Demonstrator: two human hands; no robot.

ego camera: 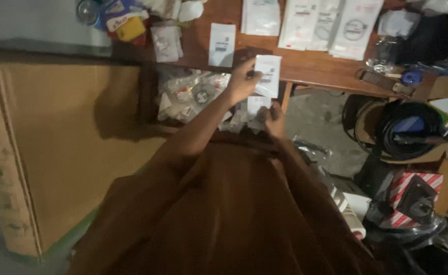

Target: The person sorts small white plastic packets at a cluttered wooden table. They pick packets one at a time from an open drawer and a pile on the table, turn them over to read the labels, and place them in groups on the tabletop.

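— Dim workroom, head view: what filled the frame?

— Wooden table [305, 69] ran across the top, strewn with flat white packets [330, 25]; one small white packet [222, 45] lay alone near top centre. Big cardboard box [66, 147] took the left side. Coiled black cable [404, 130] sat at right, a red-and-white striped box [412, 191] below it.

— And the hands?

— Left hand [241, 81], centre frame, pinched a white labelled packet [268, 75] by its left edge, holding it upright just over the table's near edge. Right hand [275, 118], just below, closed its fingers on a second, smaller white packet [258, 104]. The two packets nearly met; touching or not, could not tell.

— Anything beneath them?

— Open carton of clear bagged parts [193, 94], left of the hands, under the table edge. Brown sleeves covered the lower centre.
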